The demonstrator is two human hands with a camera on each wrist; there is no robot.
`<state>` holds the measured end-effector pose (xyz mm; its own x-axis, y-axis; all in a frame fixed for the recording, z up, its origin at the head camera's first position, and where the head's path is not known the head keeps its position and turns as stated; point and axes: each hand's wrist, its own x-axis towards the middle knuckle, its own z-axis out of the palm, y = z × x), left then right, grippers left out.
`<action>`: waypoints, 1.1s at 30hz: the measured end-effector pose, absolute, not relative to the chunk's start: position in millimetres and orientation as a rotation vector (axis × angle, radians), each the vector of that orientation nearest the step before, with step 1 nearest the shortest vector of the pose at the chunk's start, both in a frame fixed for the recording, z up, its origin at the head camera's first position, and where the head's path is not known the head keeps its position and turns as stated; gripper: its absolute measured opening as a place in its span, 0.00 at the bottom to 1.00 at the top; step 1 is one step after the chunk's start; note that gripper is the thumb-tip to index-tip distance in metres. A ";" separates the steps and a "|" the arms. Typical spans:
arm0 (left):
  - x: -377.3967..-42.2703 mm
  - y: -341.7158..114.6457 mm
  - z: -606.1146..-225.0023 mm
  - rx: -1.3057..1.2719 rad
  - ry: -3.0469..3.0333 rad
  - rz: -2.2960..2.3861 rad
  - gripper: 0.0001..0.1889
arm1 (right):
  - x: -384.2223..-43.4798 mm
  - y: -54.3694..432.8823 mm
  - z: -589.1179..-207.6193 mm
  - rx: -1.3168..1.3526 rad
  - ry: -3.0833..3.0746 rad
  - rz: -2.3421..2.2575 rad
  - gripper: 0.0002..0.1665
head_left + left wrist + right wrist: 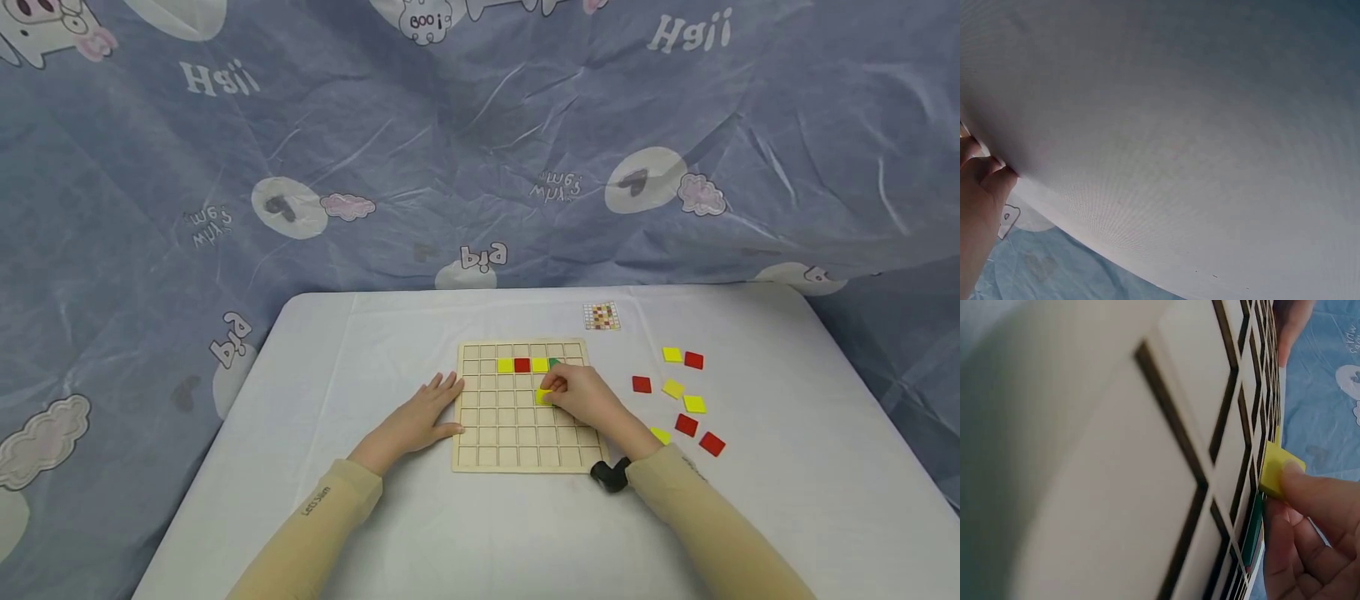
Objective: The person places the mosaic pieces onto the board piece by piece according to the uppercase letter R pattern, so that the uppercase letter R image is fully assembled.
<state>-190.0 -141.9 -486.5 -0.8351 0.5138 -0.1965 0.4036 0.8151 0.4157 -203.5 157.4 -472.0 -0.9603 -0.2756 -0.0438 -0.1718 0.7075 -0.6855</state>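
A wooden grid board (487, 457) lies on the white table. In one of its upper rows sit a yellow tile (505, 365), a red tile (522, 365), another yellow tile (539, 365) and a green tile (553, 362), the last partly hidden by my right hand (585, 398). Thumb and fingers of that hand pinch a square yellow tile (1272, 469) low over the board, tilted in the right wrist view. My left hand (420, 417) rests on the table with fingers spread, thumb and fingertips at the board's left edge. The left wrist view shows only part of it.
Loose red tiles (686, 425) and yellow tiles (694, 404), several in all, lie right of the board. A small pattern card (602, 316) lies beyond the board's top right. The black wrist device (611, 475) is beside my right sleeve. A printed blue curtain (420, 150) hangs behind.
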 end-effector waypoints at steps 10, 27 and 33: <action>-191.4 -141.6 -487.3 0.683 2.696 0.510 0.43 | -204.1 149.2 -469.9 -0.354 2.842 -0.948 0.02; -190.7 -144.1 -490.9 0.699 2.698 0.513 0.43 | -199.7 217.1 -452.7 -0.123 2.829 -1.117 0.14; -190.7 -144.4 -490.6 0.697 2.697 0.510 0.43 | -198.0 256.2 -458.1 0.059 2.848 -1.035 0.18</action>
